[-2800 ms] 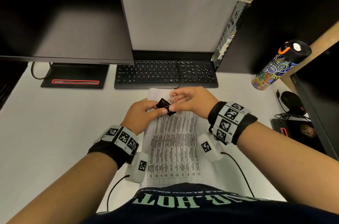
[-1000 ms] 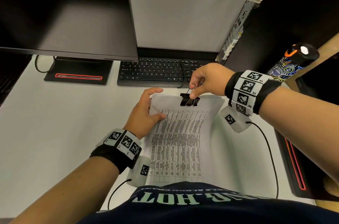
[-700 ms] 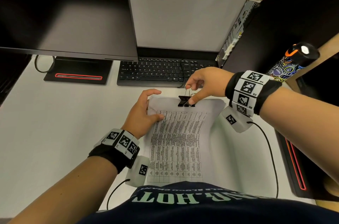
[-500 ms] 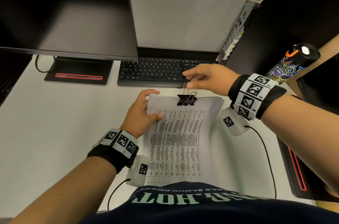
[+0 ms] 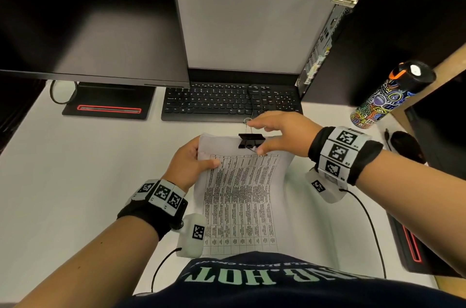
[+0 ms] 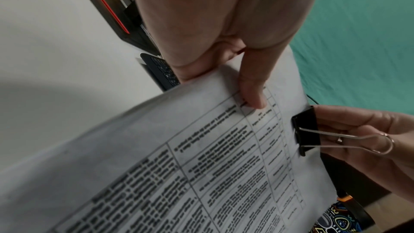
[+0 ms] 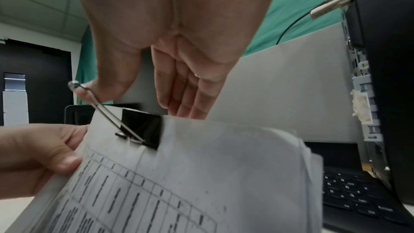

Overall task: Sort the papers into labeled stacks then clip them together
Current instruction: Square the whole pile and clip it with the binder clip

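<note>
A stack of printed table sheets lies on the white desk in front of me, its far end raised. My left hand grips the stack's upper left corner, thumb on top. A black binder clip bites the middle of the top edge. My right hand reaches over the clip with fingers straight behind the paper. In the right wrist view its thumb touches the clip's raised wire handle. In the left wrist view that handle lies across the right hand's fingers.
A black keyboard sits just beyond the papers. A dark monitor and its base stand far left. A computer tower leans at the right, with a patterned bottle and a mouse beside it.
The clip, held in both hands earlier, now sits on the stack's top edge. My right hand lifted off it half a second ago and has come back down onto it. The left hand keeps its corner.
</note>
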A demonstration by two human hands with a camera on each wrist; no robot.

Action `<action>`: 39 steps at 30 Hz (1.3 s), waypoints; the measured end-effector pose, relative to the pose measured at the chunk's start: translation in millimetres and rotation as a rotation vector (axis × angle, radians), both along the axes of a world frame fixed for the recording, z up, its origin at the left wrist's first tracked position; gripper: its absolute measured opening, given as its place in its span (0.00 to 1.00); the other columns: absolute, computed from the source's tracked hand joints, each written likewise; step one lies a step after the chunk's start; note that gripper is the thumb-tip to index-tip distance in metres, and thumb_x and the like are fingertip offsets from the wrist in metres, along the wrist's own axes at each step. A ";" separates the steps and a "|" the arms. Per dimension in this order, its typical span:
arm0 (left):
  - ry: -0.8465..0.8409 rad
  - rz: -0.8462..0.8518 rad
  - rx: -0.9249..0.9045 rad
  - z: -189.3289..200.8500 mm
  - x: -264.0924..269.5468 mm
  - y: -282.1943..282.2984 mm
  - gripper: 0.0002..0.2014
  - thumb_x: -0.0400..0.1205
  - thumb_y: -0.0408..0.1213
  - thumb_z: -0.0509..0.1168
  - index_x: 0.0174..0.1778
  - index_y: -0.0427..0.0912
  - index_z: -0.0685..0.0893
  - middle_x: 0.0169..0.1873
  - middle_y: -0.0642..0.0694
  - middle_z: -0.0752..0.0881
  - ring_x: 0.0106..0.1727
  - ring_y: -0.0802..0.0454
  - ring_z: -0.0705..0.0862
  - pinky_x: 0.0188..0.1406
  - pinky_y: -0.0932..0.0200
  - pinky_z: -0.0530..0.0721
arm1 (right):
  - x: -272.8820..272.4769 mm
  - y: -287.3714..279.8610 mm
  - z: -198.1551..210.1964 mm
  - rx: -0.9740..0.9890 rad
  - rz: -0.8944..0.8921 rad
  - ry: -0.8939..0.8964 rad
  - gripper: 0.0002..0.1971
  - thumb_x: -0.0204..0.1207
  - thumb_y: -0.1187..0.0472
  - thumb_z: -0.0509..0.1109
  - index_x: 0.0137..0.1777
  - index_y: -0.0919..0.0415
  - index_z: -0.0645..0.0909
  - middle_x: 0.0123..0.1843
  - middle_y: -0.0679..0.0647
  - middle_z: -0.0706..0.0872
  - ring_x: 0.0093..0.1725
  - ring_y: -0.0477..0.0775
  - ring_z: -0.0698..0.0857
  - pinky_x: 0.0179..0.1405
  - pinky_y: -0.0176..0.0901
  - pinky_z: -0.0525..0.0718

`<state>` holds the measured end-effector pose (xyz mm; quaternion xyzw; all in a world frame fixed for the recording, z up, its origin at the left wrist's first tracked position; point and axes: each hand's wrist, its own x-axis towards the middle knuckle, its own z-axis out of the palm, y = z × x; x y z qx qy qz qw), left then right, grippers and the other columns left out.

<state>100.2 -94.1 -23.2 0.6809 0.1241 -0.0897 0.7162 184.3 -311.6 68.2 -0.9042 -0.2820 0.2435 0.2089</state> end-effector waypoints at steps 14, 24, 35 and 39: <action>-0.029 -0.062 -0.087 3.4 -1.8 -0.8 0.16 0.69 0.18 0.71 0.44 0.44 0.84 0.41 0.43 0.90 0.46 0.44 0.88 0.49 0.47 0.88 | -8.8 20.1 -7.4 -0.131 0.091 -0.104 0.25 0.71 0.53 0.75 0.68 0.50 0.78 0.63 0.47 0.82 0.63 0.49 0.80 0.62 0.40 0.75; -0.046 -0.061 -0.132 4.4 -2.9 -1.3 0.15 0.64 0.25 0.71 0.45 0.44 0.84 0.38 0.46 0.90 0.43 0.48 0.89 0.43 0.52 0.89 | -16.1 24.4 -12.1 -0.092 0.041 -0.209 0.27 0.69 0.53 0.77 0.68 0.56 0.80 0.65 0.52 0.69 0.61 0.52 0.76 0.65 0.41 0.77; -0.013 -0.071 -0.111 6.5 -5.6 -2.7 0.16 0.65 0.26 0.72 0.47 0.44 0.85 0.44 0.39 0.89 0.48 0.41 0.88 0.50 0.42 0.88 | -14.4 23.2 -7.0 -0.192 0.036 -0.056 0.25 0.63 0.49 0.80 0.60 0.52 0.81 0.52 0.47 0.86 0.52 0.50 0.82 0.52 0.41 0.80; -0.031 -0.088 -0.063 9.1 -4.7 -4.2 0.16 0.69 0.22 0.72 0.47 0.44 0.84 0.44 0.41 0.89 0.47 0.45 0.88 0.46 0.49 0.89 | -13.0 23.9 -8.9 -0.194 0.039 -0.039 0.21 0.64 0.51 0.80 0.55 0.55 0.82 0.49 0.49 0.86 0.49 0.51 0.83 0.48 0.42 0.80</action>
